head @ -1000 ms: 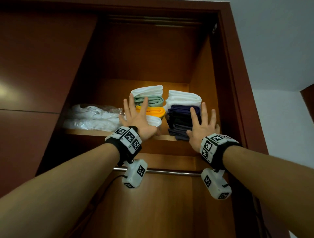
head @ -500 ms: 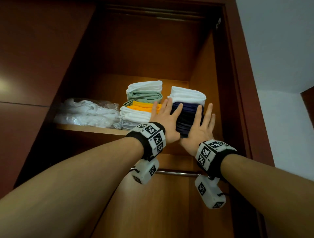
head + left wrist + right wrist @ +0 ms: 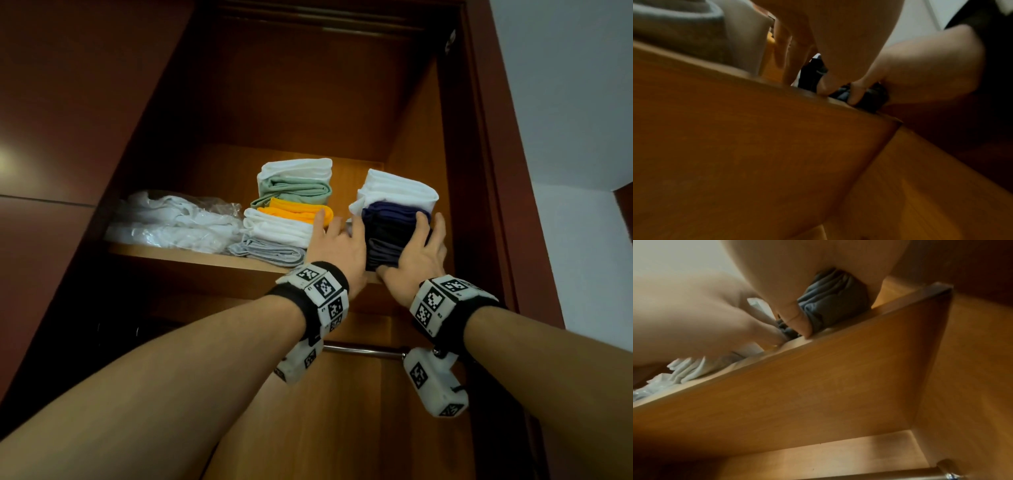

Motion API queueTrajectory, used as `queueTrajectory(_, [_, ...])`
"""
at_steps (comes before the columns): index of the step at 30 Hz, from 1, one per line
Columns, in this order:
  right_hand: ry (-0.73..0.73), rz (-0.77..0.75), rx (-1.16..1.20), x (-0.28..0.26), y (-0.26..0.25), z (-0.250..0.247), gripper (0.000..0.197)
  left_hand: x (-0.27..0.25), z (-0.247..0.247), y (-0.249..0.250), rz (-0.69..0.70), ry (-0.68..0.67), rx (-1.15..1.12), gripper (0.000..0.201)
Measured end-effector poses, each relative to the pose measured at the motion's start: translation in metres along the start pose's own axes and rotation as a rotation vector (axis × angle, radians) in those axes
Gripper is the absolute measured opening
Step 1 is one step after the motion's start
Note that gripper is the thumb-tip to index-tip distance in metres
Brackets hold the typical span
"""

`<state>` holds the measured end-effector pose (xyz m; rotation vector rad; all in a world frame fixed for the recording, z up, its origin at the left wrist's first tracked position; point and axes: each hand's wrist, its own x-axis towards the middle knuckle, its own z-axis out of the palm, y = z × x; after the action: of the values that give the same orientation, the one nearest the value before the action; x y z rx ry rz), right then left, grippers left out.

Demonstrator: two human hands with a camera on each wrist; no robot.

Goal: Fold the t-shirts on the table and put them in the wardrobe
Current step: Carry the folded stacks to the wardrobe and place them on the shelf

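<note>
**Inspector:** Now, where did the shirts stand, and what were the hands doing?

**Operator:** I found two folded stacks on the upper wardrobe shelf. The right-hand stack, white on top with navy and grey below, sat near the shelf's front edge. My left hand lay against its left face, and my right hand cupped its right front corner; the fingers of both were spread and bent lightly round the cloth.

**Inspector:** Handling?

**Operator:** I judged it light, soft and compressible, with layers liable to slide. The safest hold was low on both flanks, squeezing evenly, thumbs under the bottom grey fold.

**Inspector:** Clearances?

**Operator:** The left-hand stack stood just beside it, with my left fingers in the gap. The wardrobe's right wall was near. Open room lay farther back and overhead. Bagged white items occupied the far left.
</note>
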<state>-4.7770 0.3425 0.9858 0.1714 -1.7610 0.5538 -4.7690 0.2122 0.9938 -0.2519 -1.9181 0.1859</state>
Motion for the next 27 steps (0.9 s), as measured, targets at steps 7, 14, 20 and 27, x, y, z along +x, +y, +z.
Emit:
queueTrajectory(7, [-0.030,-0.068,-0.048,-0.002,0.003,-0.004,0.102,0.008,0.001,0.017,0.007,-0.127,-0.044,0.097])
queueTrajectory(14, [-0.045,-0.070,-0.172,0.001,0.015,-0.019,0.088,0.025,0.005,0.031,-0.016,-0.234,-0.540,0.084])
queueTrajectory(20, [-0.049,-0.143,-0.555,0.004,0.027,-0.006,0.092,0.033,0.011,0.036,-0.023,-0.265,-0.578,0.056])
queueTrajectory(27, [-0.162,-0.124,-0.712,0.006,0.026,0.000,0.094,0.010,-0.001,0.032,-0.003,-0.201,-0.583,0.062])
